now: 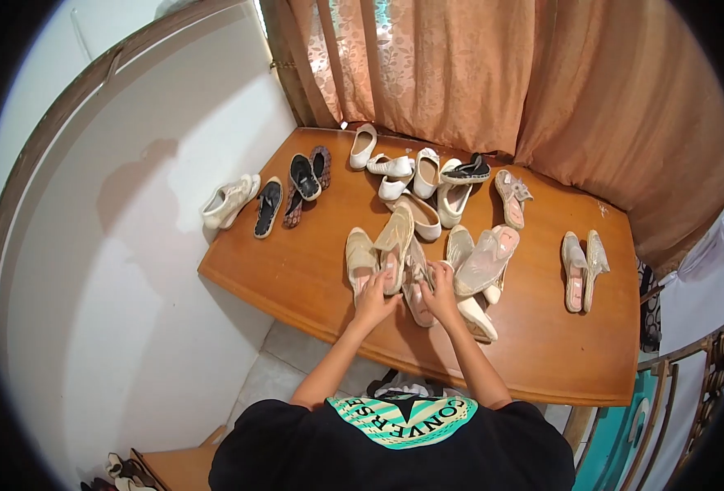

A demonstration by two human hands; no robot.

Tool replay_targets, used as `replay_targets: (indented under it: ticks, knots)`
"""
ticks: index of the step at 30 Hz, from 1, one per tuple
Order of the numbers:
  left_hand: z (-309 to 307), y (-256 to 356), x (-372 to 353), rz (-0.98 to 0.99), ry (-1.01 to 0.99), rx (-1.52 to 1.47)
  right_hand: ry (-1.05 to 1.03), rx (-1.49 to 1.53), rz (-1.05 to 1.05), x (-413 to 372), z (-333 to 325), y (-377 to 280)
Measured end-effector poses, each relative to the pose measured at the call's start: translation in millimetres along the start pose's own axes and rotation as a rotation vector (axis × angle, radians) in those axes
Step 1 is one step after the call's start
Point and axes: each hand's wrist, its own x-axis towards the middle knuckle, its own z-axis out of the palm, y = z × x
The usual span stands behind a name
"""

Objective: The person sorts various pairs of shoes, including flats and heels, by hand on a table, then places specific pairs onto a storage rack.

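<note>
Closest in, both arms reach out over the near edge of the wooden table [296, 274]. The left hand [374, 299] and right hand [442, 288] sit side by side, both just on the near side of the tall tan shoe [394, 244]. That shoe lies longways, pointing away from the person, with its heel end by the hands. The left hand is a bit nearer to it. Its fingers lie flat and a little apart on the heels of the tan shoe and the flat beige shoe [359, 258] just left of it. The right hand's fingers are bent down on the pinkish shoe [418, 288] just right of the tan shoe; I cannot tell if they grip it. Farther back from the tan shoe lie white shoes [395, 168], then the curtain [476, 74].
</note>
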Motion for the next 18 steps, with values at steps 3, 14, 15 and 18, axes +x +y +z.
replay_targets:
  ticks: [3, 14, 15, 18]
  knots:
    - [15.7, -15.0, 23.9, -0.122, -0.189, -0.013, -0.113, -0.073, 0.097, 28.7, 3.8, 19.6]
    - [15.9, -7.7, 48.9, -0.156, -0.464, -0.035, -0.149, -0.35, 0.25, 108.6, 41.9, 82.6]
    - [17.4, -10.2, 49.1, -0.154, -0.467, -0.036, -0.114, -0.355, 0.239, 111.5, 43.8, 82.2]
    - [11.4, -11.0, 53.7, -0.029, -0.405, 0.061, -0.205, -0.377, 0.368, 118.4, 42.3, 77.7]
